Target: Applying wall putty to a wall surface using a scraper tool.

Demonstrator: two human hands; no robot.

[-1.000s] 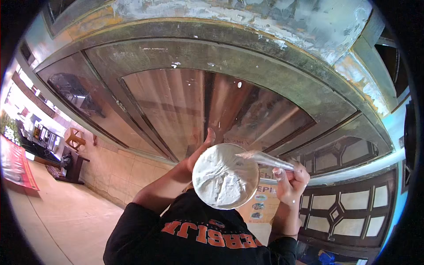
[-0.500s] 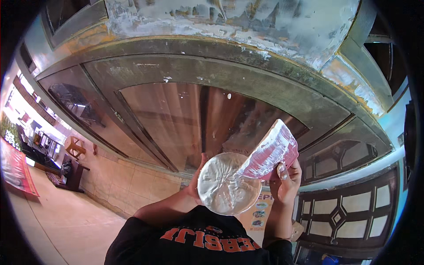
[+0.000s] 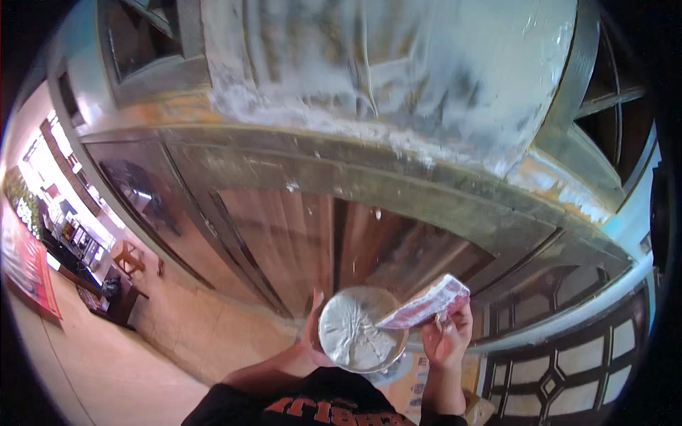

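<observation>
My left hand [image 3: 311, 332] is wrapped round the left side of a round tub [image 3: 402, 355] of thick white paste. The paste [image 3: 355, 330] has a wrinkled, ridged surface. In my right hand [image 3: 449, 337] is a flat pinkish-red spreader [image 3: 426, 307], smeared with white along its upper part. Its left tip is over the tub's right rim; I cannot tell whether it touches the paste. My fingers and thumb pinch the spreader's right end.
Ahead, a wall panel [image 3: 455, 78] carries uneven white paste above a dark wooden door frame [image 3: 312, 167] with glass panes. Lower right is a brown panelled door [image 3: 554, 355]. At left stand a small wooden stool [image 3: 128, 259] and a dark low table [image 3: 128, 302] on the tiled floor.
The view has tilted up, showing more of the pasted wall. The spreader has turned from steeply raised to a flatter angle. Both hands and the tub sit lower in the picture.
</observation>
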